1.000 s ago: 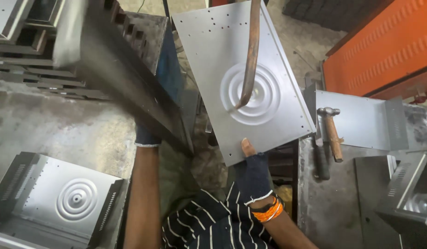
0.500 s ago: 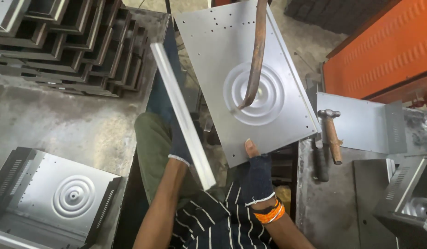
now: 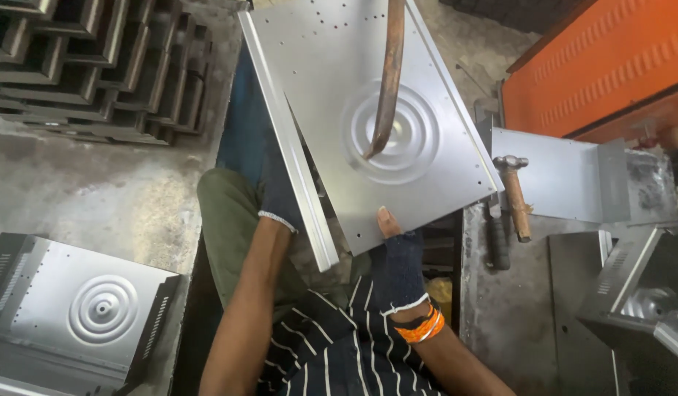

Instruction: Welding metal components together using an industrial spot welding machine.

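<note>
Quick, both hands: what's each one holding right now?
Left hand: closed on the long metal strip.
Right hand: holding the metal panel by its near edge.

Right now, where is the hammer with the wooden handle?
In the head view, the wooden-handled hammer lies on the right side, on the grey flat metal sheet, just right of the large silver panel with pressed rings.

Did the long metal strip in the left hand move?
Yes. The long metal strip swung right, away from the stacked trays, and now lies along the left edge of the round-stamped panel, with the left hand holding it.
</note>
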